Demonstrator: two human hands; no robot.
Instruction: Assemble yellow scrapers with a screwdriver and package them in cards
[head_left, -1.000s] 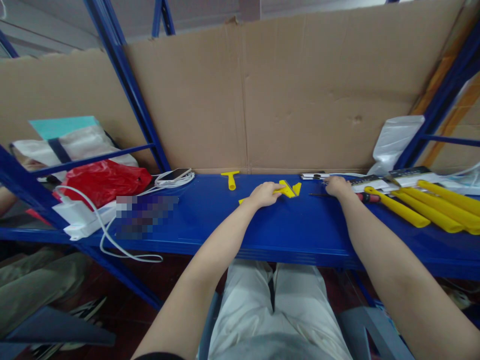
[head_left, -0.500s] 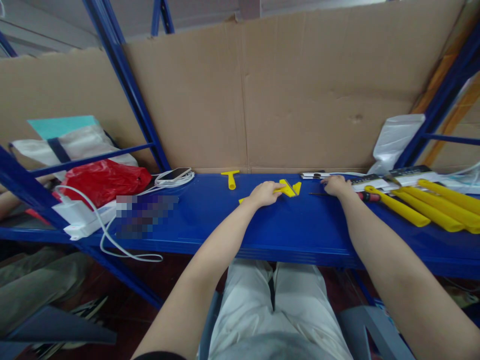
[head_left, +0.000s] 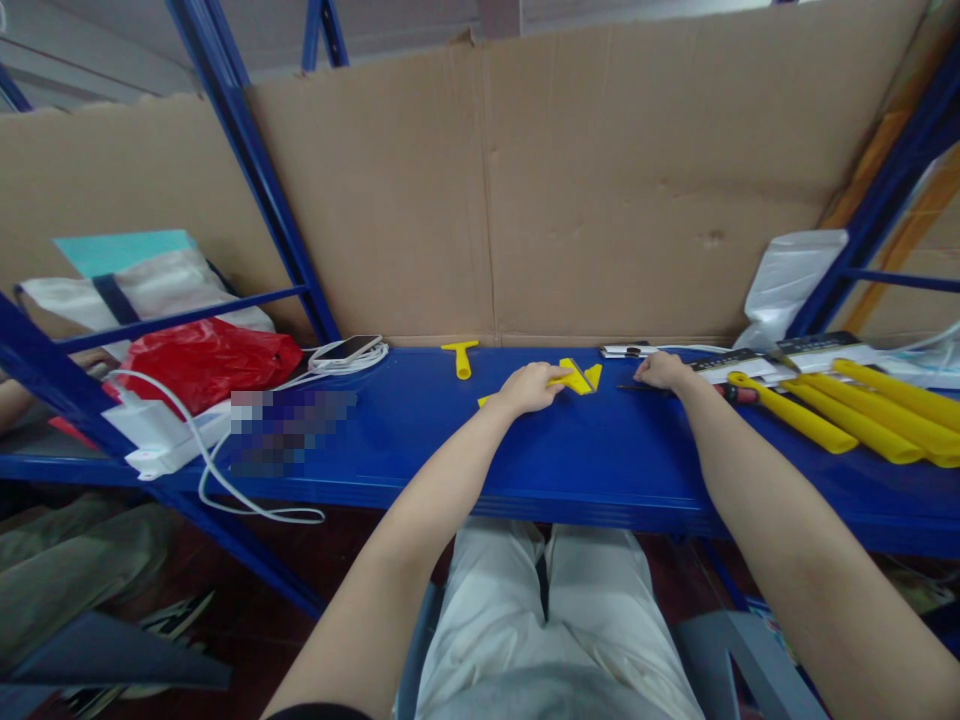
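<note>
head view: the left hand (head_left: 529, 388) lies palm down on the blue metal shelf (head_left: 570, 460), fingers together and curled over a flat yellow plastic scraper piece (head_left: 576, 378) at mid-shelf. the right hand (head_left: 660, 371) rests just right of it, fingers closed over the thin dark shaft of a red-handled screwdriver (head_left: 733, 394). long yellow plastic handles (head_left: 862, 415) lie further right; a small yellow t-shaped plastic scraper (head_left: 461, 357) sits left, near the brown cardboard backing (head_left: 600, 190).

The blue metal shelf (head_left: 585, 470) carries small yellow plastic pieces (head_left: 577, 378), a red-handled screwdriver (head_left: 731, 394), long yellow tubes (head_left: 862, 420), a white phone (head_left: 349, 349), a white charger (head_left: 161, 440) and a red plastic bag (head_left: 210, 362).
</note>
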